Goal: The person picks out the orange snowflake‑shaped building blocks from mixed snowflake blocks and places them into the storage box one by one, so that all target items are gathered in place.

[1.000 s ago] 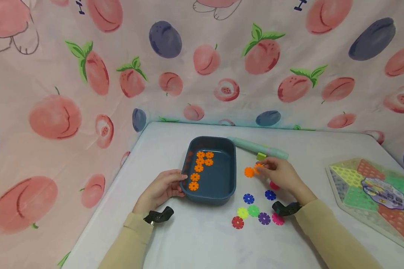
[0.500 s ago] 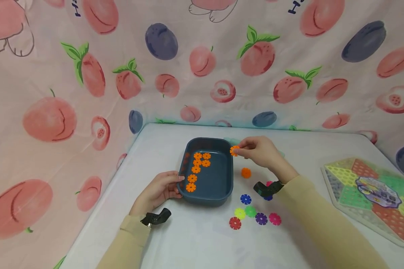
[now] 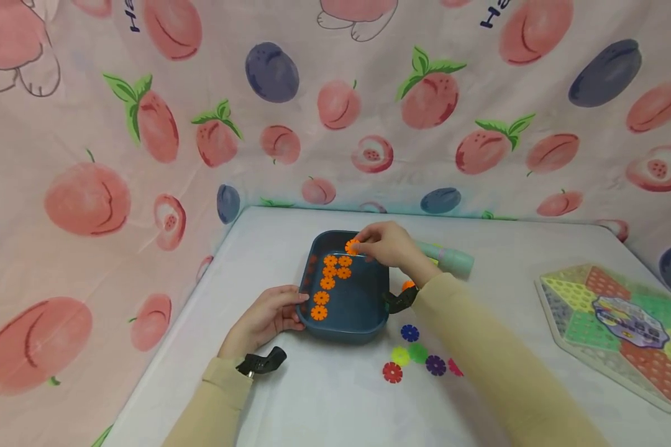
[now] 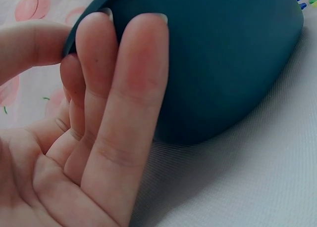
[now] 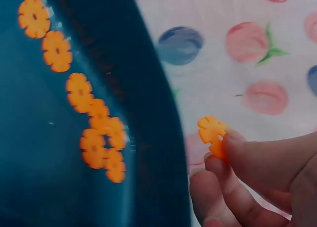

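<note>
My left hand holds the near left side of a dark blue rectangular tray. In the left wrist view its thumb lies at the rim and its fingers are against the outer wall. Between thumb and fingertips, my right hand pinches an orange snowflake disc, a flat notched toy piece. In the head view that disc overlaps the tray's far part, just beyond several orange discs lying along the tray's left side.
Right of the tray lie loose discs: blue, red, yellow, green, purple and pink, with an orange disc partly hidden by my wrist. A pale green tube lies behind. A hexagonal patterned board sits far right.
My right hand has picked up the orange disc from the table on the right and carried it left over the tray. My left hand keeps its hold.
</note>
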Demonstrator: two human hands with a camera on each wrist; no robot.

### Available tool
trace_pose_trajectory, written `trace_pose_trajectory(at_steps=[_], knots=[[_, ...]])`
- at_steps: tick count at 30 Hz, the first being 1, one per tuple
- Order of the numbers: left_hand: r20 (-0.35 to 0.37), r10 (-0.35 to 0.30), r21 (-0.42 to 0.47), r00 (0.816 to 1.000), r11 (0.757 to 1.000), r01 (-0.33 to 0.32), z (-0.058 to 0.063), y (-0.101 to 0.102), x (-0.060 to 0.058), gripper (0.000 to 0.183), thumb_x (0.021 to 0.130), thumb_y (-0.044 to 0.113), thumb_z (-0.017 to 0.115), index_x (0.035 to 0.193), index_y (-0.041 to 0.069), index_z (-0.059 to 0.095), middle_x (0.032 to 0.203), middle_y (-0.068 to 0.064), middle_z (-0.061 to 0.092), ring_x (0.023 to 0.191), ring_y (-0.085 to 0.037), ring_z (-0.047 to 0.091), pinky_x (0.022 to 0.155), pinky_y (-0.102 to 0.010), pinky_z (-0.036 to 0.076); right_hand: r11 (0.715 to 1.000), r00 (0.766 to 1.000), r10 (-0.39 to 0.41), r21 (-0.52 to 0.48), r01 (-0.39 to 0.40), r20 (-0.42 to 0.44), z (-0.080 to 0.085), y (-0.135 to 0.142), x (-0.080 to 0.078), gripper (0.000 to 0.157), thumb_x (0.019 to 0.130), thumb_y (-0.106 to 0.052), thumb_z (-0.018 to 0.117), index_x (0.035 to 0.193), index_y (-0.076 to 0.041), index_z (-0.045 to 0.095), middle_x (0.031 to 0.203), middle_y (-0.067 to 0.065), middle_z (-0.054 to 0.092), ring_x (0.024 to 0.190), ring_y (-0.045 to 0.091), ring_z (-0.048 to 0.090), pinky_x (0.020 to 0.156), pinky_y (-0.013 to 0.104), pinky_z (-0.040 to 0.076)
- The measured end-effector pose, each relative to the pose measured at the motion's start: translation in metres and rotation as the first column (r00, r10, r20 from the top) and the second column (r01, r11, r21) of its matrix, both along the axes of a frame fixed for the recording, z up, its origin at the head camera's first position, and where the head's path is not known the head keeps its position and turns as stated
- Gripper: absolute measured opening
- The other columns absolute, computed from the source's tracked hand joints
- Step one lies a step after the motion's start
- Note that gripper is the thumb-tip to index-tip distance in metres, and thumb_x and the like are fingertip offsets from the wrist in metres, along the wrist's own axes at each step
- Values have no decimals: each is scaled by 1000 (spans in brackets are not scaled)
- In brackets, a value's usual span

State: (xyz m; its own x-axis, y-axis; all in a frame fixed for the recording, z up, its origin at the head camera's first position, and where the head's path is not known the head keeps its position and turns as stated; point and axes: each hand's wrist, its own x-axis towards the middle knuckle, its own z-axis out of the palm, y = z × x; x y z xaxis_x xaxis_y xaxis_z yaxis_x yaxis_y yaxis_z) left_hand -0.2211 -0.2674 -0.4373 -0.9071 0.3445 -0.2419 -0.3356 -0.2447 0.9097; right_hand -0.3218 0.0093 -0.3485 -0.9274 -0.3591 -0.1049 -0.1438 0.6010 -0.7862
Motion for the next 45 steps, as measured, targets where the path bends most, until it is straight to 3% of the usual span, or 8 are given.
trace_pose_trajectory(at_steps=[4,7,12,19,26,33,45], knots=[[1,2,1,1000,1000,-2,-2,0,0,4,98,10,64,99,5,64,80,-7,69,58,-13,62,65,-33,62,999,999,33,34,-33,19,-15,-14,-4,17,97,-24,74,108,-11,74,96,10,74,81,31,71,75,40,60],[2,7,-4,1000,1000,-7,-2,0,0,4,98,9,64,98,6,63,80,-7,69,58,-13,62,66,-33,62,988,998,61,140,-59,-12,-23,-23,-2,17,97,-22,74,108,-9,74,91,11,74,72,22,69,69,36,60],[-7,4,-6,1000,1000,-4,-1,1,0,6,98,11,65,98,6,61,80,-7,69,58,-13,62,65,-33,62,954,996,68,296,-50,-52,-28,-36,2,17,93,-25,78,105,-12,75,79,0,71,65,16,67,64,33,57],[1,9,-3,1000,1000,-9,-3,0,0,5,99,10,64,97,6,62,80,-8,68,58,-13,61,66,-33,62,923,997,69,380,-55,-23,-32,-44,3,17,88,-29,84,95,-17,73,79,-2,69,68,15,66,67,34,55],[-1,7,-4,1000,1000,-7,-1,0,1,6,98,11,65,96,6,62,79,-8,67,57,-12,61,65,-33,62,870,992,98,491,-44,-85,-34,-46,6,22,84,-33,86,84,-19,70,77,-2,66,72,20,61,65,36,49],[-9,-1,2,1000,1000,1,3,1,2,5,98,11,64,96,7,61,79,-6,68,57,-12,60,65,-32,62,852,987,109,523,-32,-117,-38,-47,6,19,83,-35,87,82,-23,72,78,-5,66,73,19,61,67,37,51],[-3,3,-6,1000,1000,-3,4,1,2,8,98,12,66,99,5,62,82,-8,69,57,-12,60,65,-33,62,849,986,120,527,-41,-116,-38,-48,6,19,84,-36,87,79,-24,72,79,-5,66,73,20,61,66,38,50]])
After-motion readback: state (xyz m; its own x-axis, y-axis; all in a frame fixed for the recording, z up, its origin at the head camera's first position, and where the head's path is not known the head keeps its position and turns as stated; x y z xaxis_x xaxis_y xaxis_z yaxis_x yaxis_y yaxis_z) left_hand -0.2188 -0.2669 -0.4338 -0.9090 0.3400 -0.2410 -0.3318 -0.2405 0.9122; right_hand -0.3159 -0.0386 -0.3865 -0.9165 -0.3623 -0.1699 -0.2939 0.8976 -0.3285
